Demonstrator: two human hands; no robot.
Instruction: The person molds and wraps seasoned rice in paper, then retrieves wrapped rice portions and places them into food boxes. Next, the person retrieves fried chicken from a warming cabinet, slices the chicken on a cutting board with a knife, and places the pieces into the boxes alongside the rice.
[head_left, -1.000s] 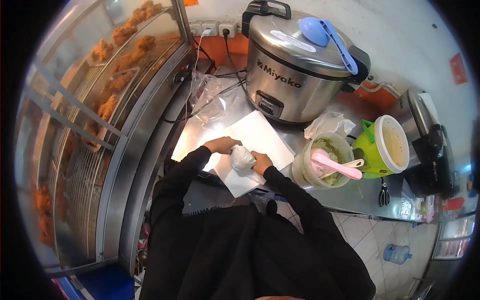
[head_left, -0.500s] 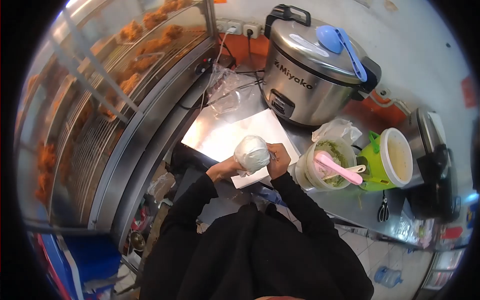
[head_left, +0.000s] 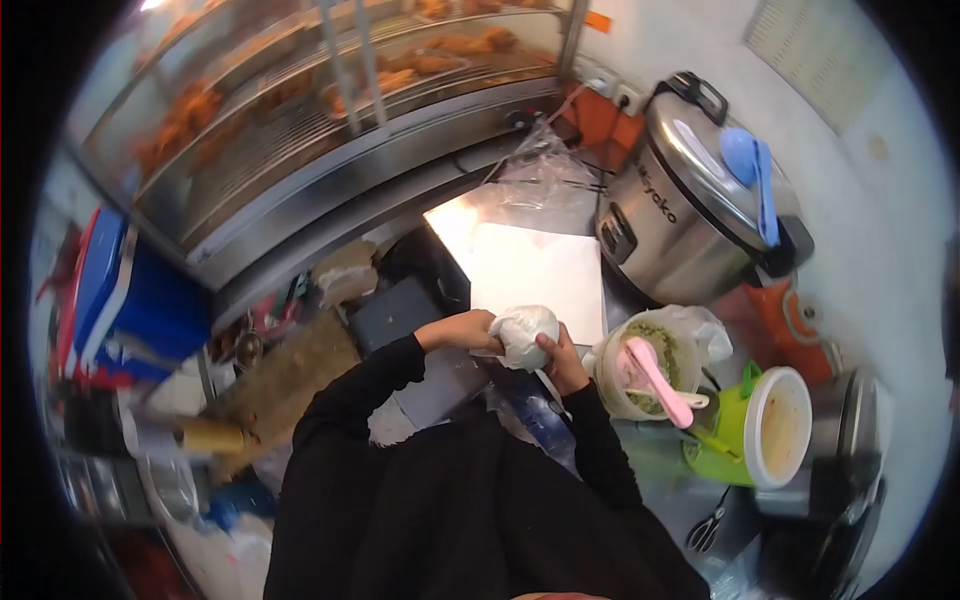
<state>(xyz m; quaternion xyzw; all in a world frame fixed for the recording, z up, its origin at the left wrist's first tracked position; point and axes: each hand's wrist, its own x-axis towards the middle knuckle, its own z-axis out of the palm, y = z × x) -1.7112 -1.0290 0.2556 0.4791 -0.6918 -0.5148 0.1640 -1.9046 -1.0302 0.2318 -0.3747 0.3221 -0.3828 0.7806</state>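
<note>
A round bundle in a crumpled white wrapping [head_left: 524,335] is held in front of my chest, between both hands. My left hand [head_left: 464,332] closes on its left side, with the fingertips partly hidden behind it. From the right, my right hand [head_left: 566,363] grips the lower edge, thumb against the wrapping. What lies inside the wrapping is hidden. Just beyond the bundle, a stack of white paper sheets [head_left: 540,270] rests on the metal counter. Close to my right hand stands a clear tub [head_left: 607,385] of green-flecked food, with a pink-handled utensil [head_left: 655,380] in it.
A glass display case [head_left: 350,150] with fried food spans the back left. A large rice cooker [head_left: 660,230] stands at the back right, a blue ladle [head_left: 762,190] on its lid. At right are a green bucket [head_left: 725,430] and scissors [head_left: 706,530]. A blue cooler [head_left: 150,300] sits far left.
The view has turned leftward, bringing more of the floor and cooler at left into sight. Both hands still hold the white bundle, which now looks tilted and turned slightly.
</note>
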